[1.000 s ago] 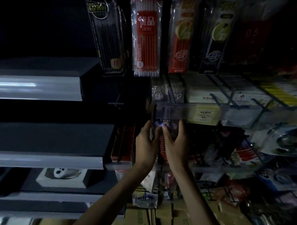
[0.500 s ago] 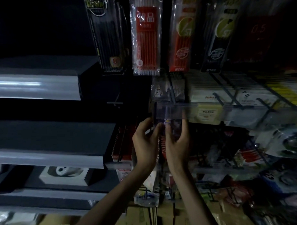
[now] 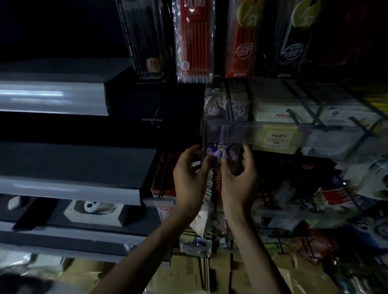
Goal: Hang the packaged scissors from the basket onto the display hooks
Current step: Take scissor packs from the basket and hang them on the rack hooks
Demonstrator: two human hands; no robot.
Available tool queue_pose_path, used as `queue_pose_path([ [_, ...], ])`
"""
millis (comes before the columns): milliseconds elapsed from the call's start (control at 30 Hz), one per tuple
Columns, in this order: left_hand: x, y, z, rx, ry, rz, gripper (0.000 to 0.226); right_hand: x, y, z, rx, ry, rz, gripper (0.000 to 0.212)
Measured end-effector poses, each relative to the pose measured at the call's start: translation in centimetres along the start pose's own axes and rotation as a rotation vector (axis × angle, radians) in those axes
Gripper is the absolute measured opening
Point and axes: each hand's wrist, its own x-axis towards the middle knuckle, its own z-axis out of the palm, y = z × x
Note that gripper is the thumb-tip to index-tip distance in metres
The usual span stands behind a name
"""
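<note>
So both hands are up at the middle of the rack, with the flat, purple-printed scissors package (image 3: 220,151) between them. The left hand (image 3: 188,175) pinches its left edge with thumb and curled fingers; the right hand (image 3: 238,181) does the same on the right edge.

The package stands upright, long axis running up-down, printed face toward the camera; its top edge points up and sits just under the clear plastic price rail (image 3: 244,135) (might be touching, it's too dark and smeary to call). The lower part is hidden behind the hands, so I can't tell how far down it goes; I can't tell if it's on a hook either.

A thin dark wire hook (image 3: 153,120) pokes out left of the rail, well apart from the package; a yellow paper price label (image 3: 277,138) sits in the rail to the right.

Above hang long pencil packs, all vertical: a black pencil pack (image 3: 146,35); a red pencil pack in a clear sleeve (image 3: 194,37); an orange-red pencil pack (image 3: 245,34); a black pack with a green circle (image 3: 296,36).

Grey metal shelves (image 3: 66,186) stack up on the left, with a white box (image 3: 94,209) on a lower one; brown cardboard cartons (image 3: 184,274) run along the bottom.
</note>
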Motion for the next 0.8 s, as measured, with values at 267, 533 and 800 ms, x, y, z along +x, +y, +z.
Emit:
queue_pose_path([
  [267,-2.3,0.5,-3.8,0.112,-0.069,0.011,0.043,-3.5,-0.9,-2.6,0.042,0.022,0.01,0.06],
  [533,-9.3,2.3,-12.2,0.397,-0.081,0.143,0.028,-10.3,-3.1,-5.8,0.003,-0.261,-0.175,0.051],
  [800,-21.7,4.4,-23.4,0.784,0.095,0.061,0.033,-18.1,-6.3,-5.7,-0.025,-0.778,-0.273,0.043],
])
